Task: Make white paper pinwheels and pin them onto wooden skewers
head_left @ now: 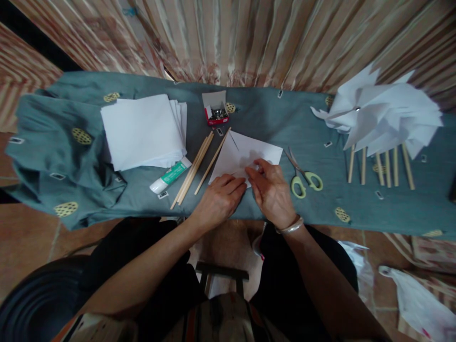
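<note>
A square white sheet of paper (265, 148) lies in front of me, with a dark slit-like line running in from its far left corner. My left hand (223, 197) rests on its near left part, fingers laid flat against it. At the near right side, my right hand (272, 192) has thumb and fingers drawn together on the paper; the fingertips partly hide what they grip. Green-handled scissors (301, 175) lie just right of the sheet, blades partly apart. A single wooden stick (213, 161) touches or nearly touches the sheet's left edge.
Left of the sheet are several wooden sticks (194, 166), a glue tube (171, 175) and a stack of white paper (140, 128). An open red box (217, 114) holds small metal pieces. Paper pinwheels (392, 109) on sticks are piled at the right. A green cloth (249, 107) covers the table.
</note>
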### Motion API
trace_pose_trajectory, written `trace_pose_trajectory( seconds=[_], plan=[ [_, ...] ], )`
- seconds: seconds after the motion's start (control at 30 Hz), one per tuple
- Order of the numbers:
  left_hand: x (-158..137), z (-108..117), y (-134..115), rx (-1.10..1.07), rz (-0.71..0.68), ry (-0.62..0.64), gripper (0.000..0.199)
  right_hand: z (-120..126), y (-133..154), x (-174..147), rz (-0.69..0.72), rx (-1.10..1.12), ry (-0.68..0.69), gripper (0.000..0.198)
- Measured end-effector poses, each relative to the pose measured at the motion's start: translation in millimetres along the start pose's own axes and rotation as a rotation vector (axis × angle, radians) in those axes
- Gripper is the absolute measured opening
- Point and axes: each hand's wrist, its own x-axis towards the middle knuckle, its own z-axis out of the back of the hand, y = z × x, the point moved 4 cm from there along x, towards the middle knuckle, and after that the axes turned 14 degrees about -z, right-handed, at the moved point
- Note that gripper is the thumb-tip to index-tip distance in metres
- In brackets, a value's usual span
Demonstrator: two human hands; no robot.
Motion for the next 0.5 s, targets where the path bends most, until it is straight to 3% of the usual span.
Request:
trace_pose_trajectory(
  seconds=[0.5],
  plan=[
    [1.6,-1.0,1.1,-0.016,0.021,0.045,0.027,-6.0,2.0,-1.2,-0.014,0.026,0.036,0.034]
  ],
)
